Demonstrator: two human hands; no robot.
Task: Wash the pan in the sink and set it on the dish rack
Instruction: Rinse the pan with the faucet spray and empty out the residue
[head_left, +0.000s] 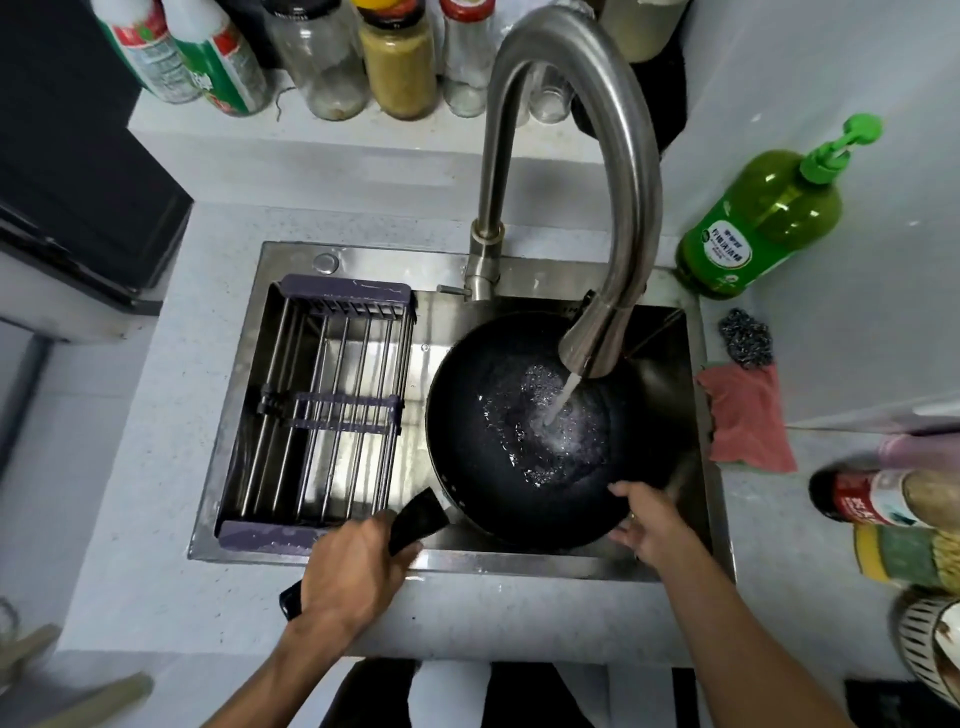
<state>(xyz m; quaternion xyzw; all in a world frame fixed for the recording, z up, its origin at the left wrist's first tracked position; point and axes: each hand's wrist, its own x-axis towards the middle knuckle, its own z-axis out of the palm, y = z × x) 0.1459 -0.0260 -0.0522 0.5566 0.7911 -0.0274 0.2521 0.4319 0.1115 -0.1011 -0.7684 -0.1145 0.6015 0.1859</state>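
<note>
A round black non-stick pan (535, 431) sits in the right part of a rectangular stainless steel sink (670, 332), its bowl facing up. A tall curved brushed-steel faucet (613, 171) arches over it, and a stream of water (561, 395) falls from the spout onto the pan's inner surface, where it splashes and pools in bubbles. The pan's black handle (415, 519) points toward the near left corner of the sink.

The left hand (353, 566) is wrapped around that handle, fingers curled over it, with the end of the handle showing behind the wrist. The right hand (649, 525) grasps the near rim of the pan, thumb inside the bowl and fingers under the outer edge.

In the left part of the sink rests a dish rack (322, 410) of steel rods with purple plastic end pieces, spanning the basin from back to front; it is beside the pan and holds nothing.

On the pale speckled table (171, 415) to the right of the sink stand a green pump bottle of dish soap (758, 223), a dark steel scouring pad (745, 340) and a pinkish-red cloth (748, 415) just below the pad. A red-labelled bottle (862, 496) lies further right. Along the ledge behind the faucet are several jars and bottles, among them a jar of yellow grains (397, 67) and two green-and-white bottles (192, 52)
</note>
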